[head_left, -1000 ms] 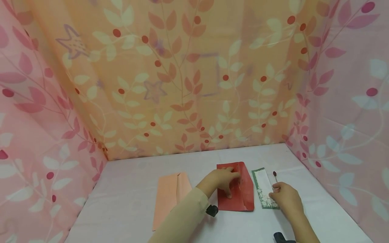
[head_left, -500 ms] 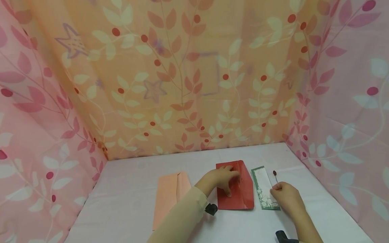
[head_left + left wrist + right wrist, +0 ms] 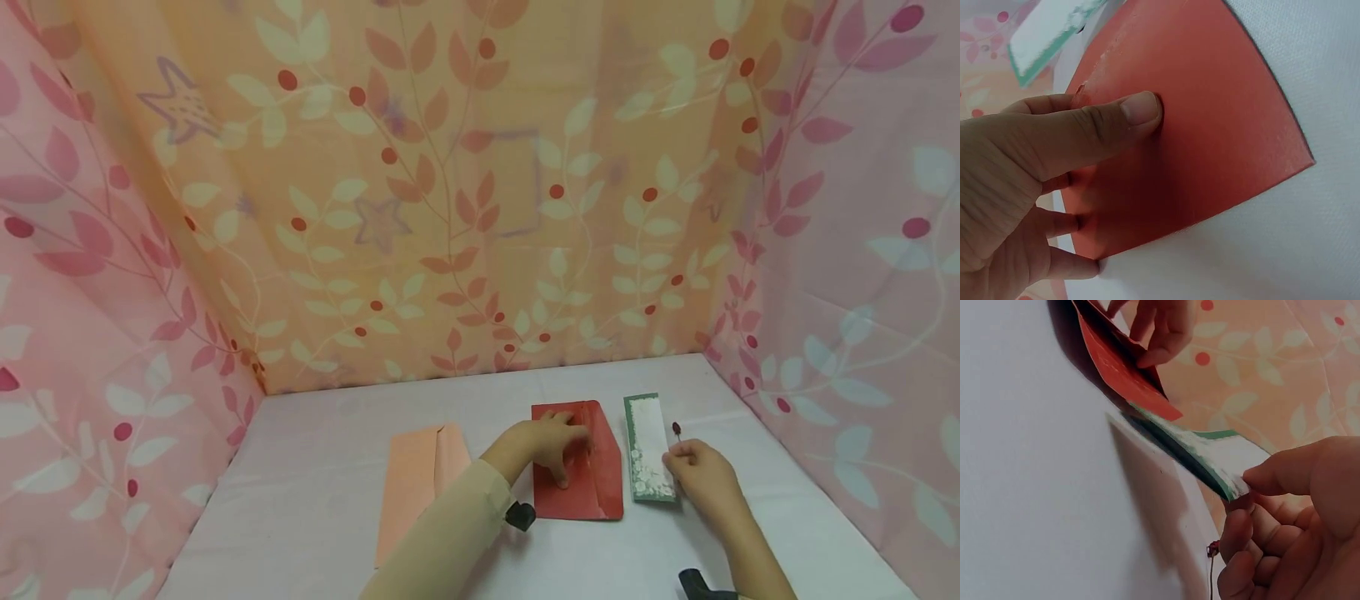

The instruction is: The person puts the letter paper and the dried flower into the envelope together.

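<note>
My left hand (image 3: pixel 546 446) rests with spread fingers on a red envelope (image 3: pixel 606 479), whose flap lies opened out to the right. In the left wrist view the thumb (image 3: pixel 1138 112) presses on the envelope's face, while other fingertips are at its far side. My right hand (image 3: pixel 708 479) pinches the right edge of a white bookmark (image 3: pixel 649 446) with a green floral border. The right wrist view shows this bookmark (image 3: pixel 1179 450) raised off the table, its shadow below. A dark red bead (image 3: pixel 677 428) on a thin cord shows beside the right fingers.
A peach envelope (image 3: pixel 411 483) lies on the white-covered table (image 3: pixel 315 467), partly behind the left sleeve (image 3: pixel 457 525). Leaf-patterned curtains (image 3: pixel 480 208) enclose the table at the back and both sides.
The bookmark has been lifted from the table, turned straighter and shifted slightly away from me in the right hand's pinch. The left hand and red envelope stay nearly in place.
</note>
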The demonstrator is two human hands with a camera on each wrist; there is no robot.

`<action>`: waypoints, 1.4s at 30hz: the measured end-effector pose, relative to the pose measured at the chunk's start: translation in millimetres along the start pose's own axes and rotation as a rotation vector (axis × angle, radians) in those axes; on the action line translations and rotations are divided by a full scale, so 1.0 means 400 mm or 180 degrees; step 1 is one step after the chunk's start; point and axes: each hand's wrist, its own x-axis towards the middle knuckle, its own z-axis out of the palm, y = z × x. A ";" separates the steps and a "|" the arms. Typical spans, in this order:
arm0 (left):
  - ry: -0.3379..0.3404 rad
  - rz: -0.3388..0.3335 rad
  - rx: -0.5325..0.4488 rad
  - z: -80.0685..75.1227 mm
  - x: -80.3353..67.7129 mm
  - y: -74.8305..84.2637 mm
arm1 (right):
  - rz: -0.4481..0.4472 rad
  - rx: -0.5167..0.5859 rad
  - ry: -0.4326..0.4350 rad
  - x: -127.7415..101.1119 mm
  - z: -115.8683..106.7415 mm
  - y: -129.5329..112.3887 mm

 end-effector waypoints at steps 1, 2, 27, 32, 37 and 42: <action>0.0001 -0.0003 0.0004 0.000 0.000 0.000 | -0.0007 0.0078 0.0018 0.000 0.003 -0.001; 0.0001 -0.0005 0.0007 -0.001 0.000 0.000 | -0.0004 0.0161 0.0029 -0.001 0.007 -0.003; 0.0011 0.0015 0.0064 -0.018 -0.014 0.004 | 0.0023 0.0551 -0.0061 0.004 0.145 -0.041; 0.0023 0.0029 0.0060 -0.018 -0.013 0.000 | -0.0030 0.0490 -0.0051 0.007 0.156 -0.046; 0.0069 0.0042 -0.0034 -0.022 -0.017 0.000 | -0.0043 0.0420 -0.0045 0.006 0.161 -0.049; 0.0089 0.0044 -0.0067 -0.022 -0.017 -0.003 | -0.0084 0.0334 -0.0058 0.011 0.168 -0.048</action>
